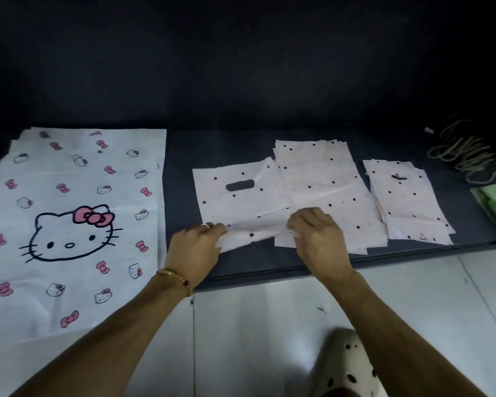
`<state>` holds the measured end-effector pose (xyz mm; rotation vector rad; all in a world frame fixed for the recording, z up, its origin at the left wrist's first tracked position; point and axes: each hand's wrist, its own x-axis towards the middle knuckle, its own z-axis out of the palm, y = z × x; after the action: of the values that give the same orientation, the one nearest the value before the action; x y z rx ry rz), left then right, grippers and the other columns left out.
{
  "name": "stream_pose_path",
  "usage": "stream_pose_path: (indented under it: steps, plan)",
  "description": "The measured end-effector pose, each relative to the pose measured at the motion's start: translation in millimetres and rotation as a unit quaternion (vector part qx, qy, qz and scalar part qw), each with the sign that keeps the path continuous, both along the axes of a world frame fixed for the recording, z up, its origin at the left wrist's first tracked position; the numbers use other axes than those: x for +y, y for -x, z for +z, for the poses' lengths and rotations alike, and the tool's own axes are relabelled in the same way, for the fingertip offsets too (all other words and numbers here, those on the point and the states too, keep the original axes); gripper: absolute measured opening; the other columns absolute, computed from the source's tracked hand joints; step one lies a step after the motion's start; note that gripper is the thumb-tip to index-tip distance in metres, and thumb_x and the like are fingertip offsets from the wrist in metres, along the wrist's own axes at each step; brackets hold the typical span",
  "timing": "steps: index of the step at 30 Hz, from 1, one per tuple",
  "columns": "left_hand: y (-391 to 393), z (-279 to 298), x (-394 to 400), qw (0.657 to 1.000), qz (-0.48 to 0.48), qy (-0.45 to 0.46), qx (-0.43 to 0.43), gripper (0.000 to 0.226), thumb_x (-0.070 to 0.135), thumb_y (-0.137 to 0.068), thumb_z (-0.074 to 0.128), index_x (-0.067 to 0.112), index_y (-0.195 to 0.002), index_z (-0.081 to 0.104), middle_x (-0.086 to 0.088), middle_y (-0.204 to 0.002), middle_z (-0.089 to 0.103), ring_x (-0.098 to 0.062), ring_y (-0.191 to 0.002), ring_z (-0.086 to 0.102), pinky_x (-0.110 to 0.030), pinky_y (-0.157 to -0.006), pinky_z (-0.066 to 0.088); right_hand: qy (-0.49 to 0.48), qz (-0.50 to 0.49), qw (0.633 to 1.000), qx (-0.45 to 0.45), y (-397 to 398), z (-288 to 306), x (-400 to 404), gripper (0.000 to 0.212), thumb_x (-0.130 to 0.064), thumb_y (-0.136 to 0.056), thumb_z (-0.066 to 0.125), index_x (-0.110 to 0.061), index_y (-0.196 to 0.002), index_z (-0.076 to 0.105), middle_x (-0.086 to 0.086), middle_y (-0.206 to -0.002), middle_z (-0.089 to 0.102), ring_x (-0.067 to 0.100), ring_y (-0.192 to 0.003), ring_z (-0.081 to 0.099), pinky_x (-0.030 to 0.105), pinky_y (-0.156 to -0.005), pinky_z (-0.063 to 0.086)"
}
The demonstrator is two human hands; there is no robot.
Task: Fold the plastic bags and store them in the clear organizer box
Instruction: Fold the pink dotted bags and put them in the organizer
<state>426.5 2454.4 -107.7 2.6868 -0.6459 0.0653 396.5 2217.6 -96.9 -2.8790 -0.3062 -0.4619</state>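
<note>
**Inspector:** State the position of the item in hand.

**Assistant:** The dotted bag (238,196) lies flat at centre frame on the dark mat (181,156). Its near edge is lifted and rolled over. The left hand (194,249) pinches that edge at one end, fingers curled; the right hand (317,234) grips the other end likewise.

**Inspector:** Handling?

**Assistant:** Judged thin, very light, limp and slick film. It creases readily but would likely spring open or slide. Best held at both ends of the fold, as now, then pressed flat. The die-cut handle slot is a weak spot; avoid pulling there.

**Inspector:** Other stock?

**Assistant:** A pile of dotted bags (321,173) overlaps it at centre right; a smaller pile (407,202) sits right of that. A large cat-print bag (69,224) with pink bows covers the left. Coiled cords (467,156) lie at upper right. No clear organizer box is visible.
</note>
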Motion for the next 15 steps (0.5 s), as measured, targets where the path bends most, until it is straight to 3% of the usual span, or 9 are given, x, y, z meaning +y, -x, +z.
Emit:
stream_pose_path:
  steps: [4,7,9,12,15]
  plan:
    - [-18,15,-70,0.991,-0.002,0.103,-0.089,0.033,-0.014,-0.045,0.074,0.006,-0.070,0.066,-0.008,-0.060,0.063,-0.024,-0.049,0.060,-0.026,-0.035,0.043,0.006,-0.093,0.987,-0.134,-16,34,-53,0.031,0.015,-0.068,0.057,-0.001,-0.089,0.072,0.015,-0.093,0.067,0.036,-0.081,0.060,0.040,-0.065,0.049]
    - [-28,24,-111,0.977,-0.026,0.166,-0.131,0.036,-0.017,-0.046,0.066,0.006,-0.073,0.068,-0.005,-0.072,0.068,-0.022,-0.059,0.064,-0.026,-0.035,0.043,-0.011,-0.154,0.977,-0.149,-8,36,-92,0.037,0.019,-0.065,0.056,-0.002,-0.092,0.070,0.016,-0.100,0.063,0.034,-0.087,0.056,0.040,-0.070,0.047]
    - [-27,19,-124,0.979,-0.072,0.158,-0.109,0.041,-0.015,-0.047,0.064,0.009,-0.080,0.067,-0.004,-0.071,0.067,-0.022,-0.060,0.064,-0.023,-0.038,0.043,-0.028,-0.176,0.981,-0.080,5,24,-109,0.031,0.018,-0.067,0.061,-0.002,-0.089,0.070,0.015,-0.100,0.063,0.034,-0.087,0.056,0.039,-0.069,0.050]
    - [-9,-6,-122,0.984,-0.137,0.111,0.014,0.047,-0.006,-0.061,0.064,0.015,-0.102,0.069,-0.004,-0.084,0.070,-0.025,-0.074,0.067,-0.036,-0.056,0.056,-0.020,-0.205,0.970,0.129,26,-2,-120,0.026,0.010,-0.075,0.058,-0.004,-0.094,0.069,0.011,-0.103,0.062,0.034,-0.092,0.057,0.040,-0.070,0.052]
    - [0,-26,-115,0.988,-0.134,0.031,0.075,0.041,-0.003,-0.065,0.063,0.019,-0.098,0.073,-0.002,-0.090,0.069,-0.023,-0.086,0.064,-0.035,-0.065,0.056,0.034,-0.141,0.966,0.215,38,-18,-117,0.034,0.002,-0.070,0.058,-0.006,-0.100,0.069,0.010,-0.106,0.064,0.033,-0.095,0.056,0.040,-0.076,0.050]
